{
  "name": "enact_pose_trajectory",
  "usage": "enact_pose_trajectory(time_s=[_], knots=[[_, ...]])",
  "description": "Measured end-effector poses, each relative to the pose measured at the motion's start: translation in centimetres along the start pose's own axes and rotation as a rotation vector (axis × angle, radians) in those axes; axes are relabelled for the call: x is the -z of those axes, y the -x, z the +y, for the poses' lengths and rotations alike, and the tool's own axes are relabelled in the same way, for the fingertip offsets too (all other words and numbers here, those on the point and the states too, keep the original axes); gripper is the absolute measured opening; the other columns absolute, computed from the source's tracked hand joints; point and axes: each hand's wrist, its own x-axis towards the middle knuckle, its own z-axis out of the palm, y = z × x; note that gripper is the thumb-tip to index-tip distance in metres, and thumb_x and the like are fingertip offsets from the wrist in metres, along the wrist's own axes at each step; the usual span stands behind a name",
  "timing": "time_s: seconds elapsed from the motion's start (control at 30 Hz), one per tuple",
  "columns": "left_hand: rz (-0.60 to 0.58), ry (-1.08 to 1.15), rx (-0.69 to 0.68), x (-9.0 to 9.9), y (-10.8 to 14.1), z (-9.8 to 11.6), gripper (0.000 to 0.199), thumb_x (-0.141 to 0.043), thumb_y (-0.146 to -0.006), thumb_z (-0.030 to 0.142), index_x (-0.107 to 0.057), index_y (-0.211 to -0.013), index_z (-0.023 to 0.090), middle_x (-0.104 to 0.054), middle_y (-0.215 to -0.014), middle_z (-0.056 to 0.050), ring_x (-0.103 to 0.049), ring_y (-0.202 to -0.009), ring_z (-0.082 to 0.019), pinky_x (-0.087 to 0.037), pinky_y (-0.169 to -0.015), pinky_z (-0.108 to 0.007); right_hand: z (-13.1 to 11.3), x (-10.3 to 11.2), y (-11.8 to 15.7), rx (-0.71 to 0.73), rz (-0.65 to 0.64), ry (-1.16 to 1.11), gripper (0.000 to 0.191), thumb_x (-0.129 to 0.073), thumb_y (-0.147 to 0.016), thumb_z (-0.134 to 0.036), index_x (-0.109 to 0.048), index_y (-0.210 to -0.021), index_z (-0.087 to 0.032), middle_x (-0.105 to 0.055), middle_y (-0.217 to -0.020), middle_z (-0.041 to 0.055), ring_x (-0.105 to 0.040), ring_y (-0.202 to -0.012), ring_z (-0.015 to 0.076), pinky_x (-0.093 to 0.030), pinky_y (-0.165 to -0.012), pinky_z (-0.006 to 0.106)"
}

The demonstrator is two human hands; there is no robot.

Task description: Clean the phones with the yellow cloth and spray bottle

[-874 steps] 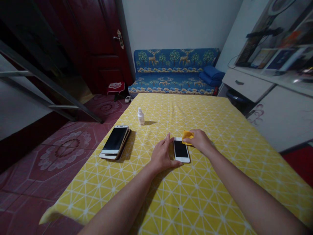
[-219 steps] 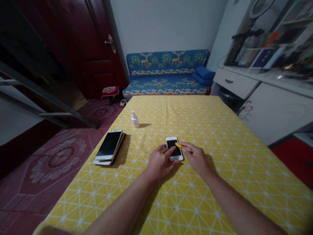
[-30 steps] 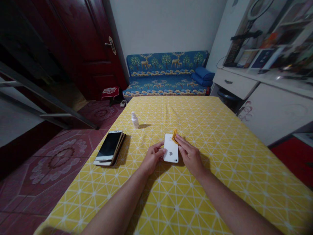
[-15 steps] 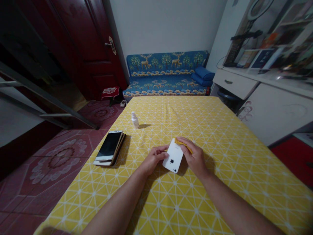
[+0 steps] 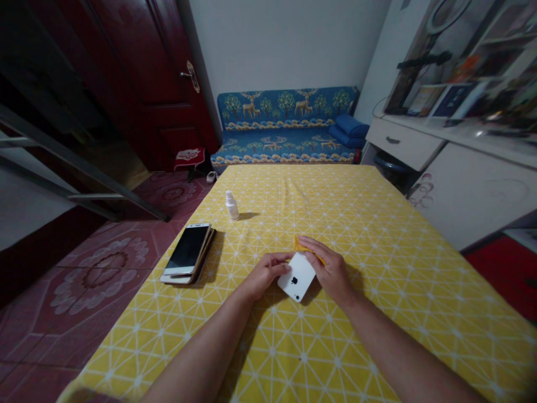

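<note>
A white smartphone (image 5: pixel 297 276) is held over the table, its back with a dark apple logo and a camera lens facing up. My left hand (image 5: pixel 265 274) grips its left edge, thumb on the back and fingers beneath. In my right hand (image 5: pixel 329 270) is a yellow cloth (image 5: pixel 298 244), pressed over the far end of the phone and covering it. The right fingers are closed around the cloth. Farther left, a small white spray bottle (image 5: pixel 232 207) stands upright, and a stack of phones (image 5: pixel 187 252) lies near the table's left edge.
A yellow patterned tablecloth (image 5: pixel 293 358) covers the table. Behind it stands a blue sofa (image 5: pixel 272 137) with folded blue cushions (image 5: pixel 349 131). To the right is a white cabinet (image 5: pixel 474 190); at the left are a metal ladder-like frame (image 5: pixel 96 162) and a red stool (image 5: pixel 189 158).
My right hand has shifted slightly left with the cloth, which now covers more of the phone's far end. The phone has turned and tilted a little in my left hand.
</note>
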Motion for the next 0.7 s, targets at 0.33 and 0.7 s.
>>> enact_pose_trajectory(time_s=[0.33,0.7], knots=[[0.135,0.097,-0.045,-0.4,-0.2,0.1,0.033,-0.082,-0.064,0.025,-0.076,-0.093,0.010,-0.074,-0.080,-0.009,-0.064,-0.064,-0.015,-0.047,-0.063,-0.023,-0.1,-0.2,0.0,0.135,-0.081,0.237,0.037,-0.047,-0.097,-0.018,-0.064,-0.130,-0.025,-0.062,-0.136,0.0071,-0.048,-0.137,0.0242,-0.041,-0.112,0.054],[0.206,0.162,-0.122,-0.2,-0.4,0.0,0.046,-0.082,-0.070,0.027,-0.072,-0.112,0.011,-0.076,-0.091,-0.011,-0.067,-0.069,-0.016,-0.052,-0.068,-0.026,-1.1,-0.4,0.0,0.212,-0.196,0.251,0.033,-0.050,-0.097,-0.019,-0.066,-0.126,-0.020,-0.064,-0.133,0.0097,-0.052,-0.133,0.0258,-0.043,-0.110,0.056]])
